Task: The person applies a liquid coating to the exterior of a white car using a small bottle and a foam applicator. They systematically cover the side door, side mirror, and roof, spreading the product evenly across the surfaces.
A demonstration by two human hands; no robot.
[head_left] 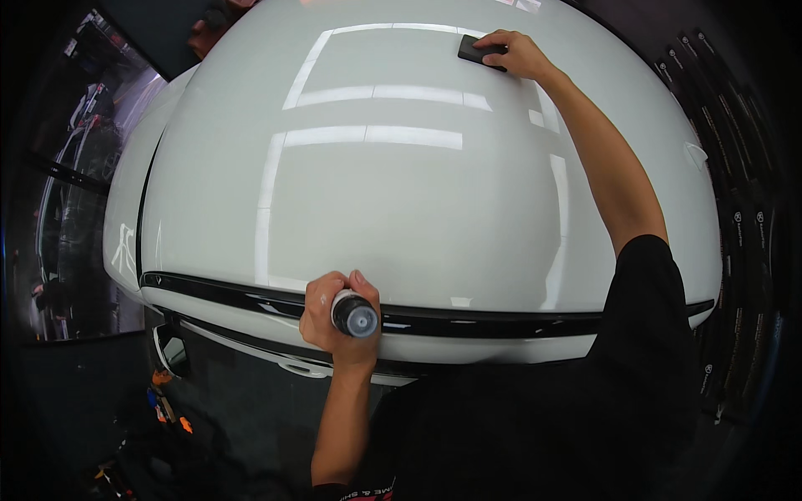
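Note:
Before me spreads the glossy white roof of a car, with bright ceiling lights mirrored in it. My right hand reaches to the far side of the roof and grips a black rectangular applicator block lying against the paint. Closer to my body, my left hand is wrapped around a small bottle with a dark cap. The bottle's top faces up at me; most of its body is hidden in my fist. This hand is over the black roof rail along the near edge.
A side mirror juts out at lower left, near a door handle. The shark-fin antenna rises at the roof's right end. Long dark printed boxes line the right side. Orange-and-blue items lie low at left.

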